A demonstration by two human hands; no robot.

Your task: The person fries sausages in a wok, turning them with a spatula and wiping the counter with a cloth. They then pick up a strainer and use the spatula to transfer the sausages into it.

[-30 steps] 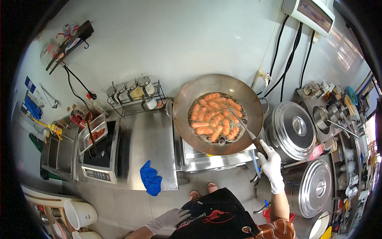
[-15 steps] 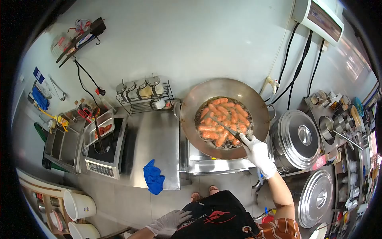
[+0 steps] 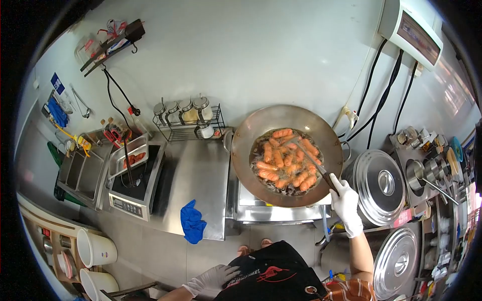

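My right hand (image 3: 346, 204), in a white glove, is closed round the dark handle of a long metal cooking utensil (image 3: 312, 156). Its far end lies among the sausages, and its exact shape is blurred. Several orange-red sausages (image 3: 277, 158) with scored surfaces sit in bubbling dark oil at the bottom of a large metal wok (image 3: 244, 168). My left hand (image 3: 215, 277), also gloved, rests with fingers extended against the black apron (image 3: 271, 268) and holds nothing.
Left of the wok, a blue cloth (image 3: 192, 221) hangs over the steel counter's (image 3: 201, 170) front edge. A wire rack (image 3: 188, 131) with seasoning jars stands behind. Lidded steel pots (image 3: 379, 183) crowd the right side. Far left are an induction cooker (image 3: 128, 204), a tray (image 3: 114, 163) and a sink (image 3: 80, 180).
My right hand has moved right and slightly down, drawing the utensil across the wok. The sausages have shifted and spread apart. My left hand stays against the apron. The view has shifted slightly.
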